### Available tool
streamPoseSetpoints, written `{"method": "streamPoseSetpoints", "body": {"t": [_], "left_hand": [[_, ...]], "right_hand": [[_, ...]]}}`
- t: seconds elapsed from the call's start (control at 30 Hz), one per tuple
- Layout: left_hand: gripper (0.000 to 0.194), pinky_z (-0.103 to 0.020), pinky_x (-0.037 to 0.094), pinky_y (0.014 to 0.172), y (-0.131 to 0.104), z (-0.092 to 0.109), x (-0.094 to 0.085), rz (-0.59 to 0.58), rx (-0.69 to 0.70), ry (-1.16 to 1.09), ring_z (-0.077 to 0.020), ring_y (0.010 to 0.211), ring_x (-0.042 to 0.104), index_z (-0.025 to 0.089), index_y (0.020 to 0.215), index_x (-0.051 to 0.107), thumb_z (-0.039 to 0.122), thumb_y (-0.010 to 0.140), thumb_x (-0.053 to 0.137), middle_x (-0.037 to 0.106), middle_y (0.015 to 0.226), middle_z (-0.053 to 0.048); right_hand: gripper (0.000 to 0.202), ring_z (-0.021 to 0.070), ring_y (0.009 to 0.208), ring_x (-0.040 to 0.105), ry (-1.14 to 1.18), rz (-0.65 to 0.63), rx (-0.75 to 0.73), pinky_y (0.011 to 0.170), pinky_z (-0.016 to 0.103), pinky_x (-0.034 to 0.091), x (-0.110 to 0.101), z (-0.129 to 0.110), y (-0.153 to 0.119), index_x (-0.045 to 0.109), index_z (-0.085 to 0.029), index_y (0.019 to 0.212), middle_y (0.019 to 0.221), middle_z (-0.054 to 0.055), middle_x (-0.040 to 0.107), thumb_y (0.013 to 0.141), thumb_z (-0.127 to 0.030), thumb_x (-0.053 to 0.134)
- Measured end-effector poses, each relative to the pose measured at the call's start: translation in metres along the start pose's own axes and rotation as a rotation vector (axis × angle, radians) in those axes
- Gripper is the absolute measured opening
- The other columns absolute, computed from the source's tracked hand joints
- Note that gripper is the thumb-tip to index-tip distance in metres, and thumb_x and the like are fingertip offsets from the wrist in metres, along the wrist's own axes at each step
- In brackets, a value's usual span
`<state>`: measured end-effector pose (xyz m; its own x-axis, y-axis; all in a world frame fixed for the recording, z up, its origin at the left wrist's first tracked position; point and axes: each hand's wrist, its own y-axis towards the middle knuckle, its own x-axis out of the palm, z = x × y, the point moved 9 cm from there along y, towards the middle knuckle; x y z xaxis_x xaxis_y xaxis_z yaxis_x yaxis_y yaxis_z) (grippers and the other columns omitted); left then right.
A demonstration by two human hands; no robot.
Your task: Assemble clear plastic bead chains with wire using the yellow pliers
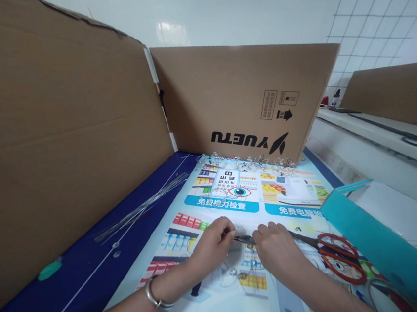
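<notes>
A: What stood farthest left?

B: A tall cardboard panel (68, 131), upright on the blue cover (92, 292), probably as a screen. Thin straight strands (142, 206) lay bundled to its right, roughly aligned, perhaps so they wouldn't tangle.

A: And the left hand?

B: The left hand (213, 242), wearing a metal bangle (156, 295), was closed in a pinch, thumb and fingertips on what seemed a thin wire piece (239, 230). I judged the pinch steadied so fine a thing beside the tool.

A: Which tool?

B: Most likely pliers (244, 239), dark and narrow, their nose pointing left to those fingertips. Far beyond, silvery scraps (246, 163) lined the foot of a second panel (238, 88), which probably served as a backstop. The right hand (273, 241) was wrapped around the pliers, hiding most of them.

A: Farther right?

B: Red-handled scissors (342, 256), perhaps left there for easy reach, then a teal box (385, 241) with wiry bits inside.

A: How did the wire piece look, and where was it?

B: Between the hands, above the printed sheet (252, 218): hair-thin, nearly colourless, apparently curved into a small loop. Its ends I couldn't make out. Clear round beads (233, 272) lay on the near side.
</notes>
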<state>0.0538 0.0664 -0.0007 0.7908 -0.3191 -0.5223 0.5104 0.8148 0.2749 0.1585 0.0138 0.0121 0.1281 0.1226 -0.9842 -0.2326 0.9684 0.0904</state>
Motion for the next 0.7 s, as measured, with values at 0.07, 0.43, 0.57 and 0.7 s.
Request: {"method": "streamPoseSetpoints", "body": {"t": [0.07,0.43,0.57,0.7], "left_hand": [[0.007,-0.021,0.033,0.057,0.0,-0.0007,0.0003,-0.005,-0.007,-0.001,-0.0104,0.062,0.045,0.018,0.073,0.045,0.013,0.078,0.043,0.048,0.066,0.004],[0.008,-0.022,0.034,0.058,0.0003,0.0006,-0.0012,0.011,0.001,-0.003,-0.0111,0.062,0.045,0.018,0.072,0.045,0.014,0.078,0.042,0.049,0.066,0.003],[0.007,-0.022,0.033,0.057,0.0,0.0017,-0.0011,0.007,0.006,0.007,-0.0111,0.062,0.044,0.018,0.072,0.045,0.015,0.078,0.043,0.048,0.066,0.003],[0.007,-0.022,0.033,0.058,0.0004,0.0031,-0.0013,0.005,0.015,0.012,-0.011,0.062,0.044,0.018,0.073,0.046,0.015,0.078,0.043,0.048,0.066,0.003]], "right_hand": [[0.016,0.0181,0.071,0.044,0.002,0.002,0.003,0.058,0.031,0.019,-0.0001,0.0002,-0.0005,0.056,-0.018,0.076,0.075,0.005,0.055,0.074,-0.008,0.043],[0.016,0.0174,0.07,0.045,0.013,-0.01,0.013,0.057,0.031,0.019,0.0021,0.002,0.0001,0.056,-0.017,0.076,0.075,0.006,0.055,0.076,-0.008,0.043],[0.015,0.0175,0.072,0.045,0.014,-0.028,0.015,0.058,0.03,0.02,0.0033,0.0013,-0.0007,0.057,-0.017,0.078,0.076,0.006,0.056,0.077,-0.01,0.044],[0.014,0.0179,0.075,0.045,0.017,-0.028,0.016,0.061,0.03,0.022,0.0014,0.0015,-0.0009,0.057,-0.017,0.079,0.078,0.007,0.055,0.078,-0.012,0.044]]}}
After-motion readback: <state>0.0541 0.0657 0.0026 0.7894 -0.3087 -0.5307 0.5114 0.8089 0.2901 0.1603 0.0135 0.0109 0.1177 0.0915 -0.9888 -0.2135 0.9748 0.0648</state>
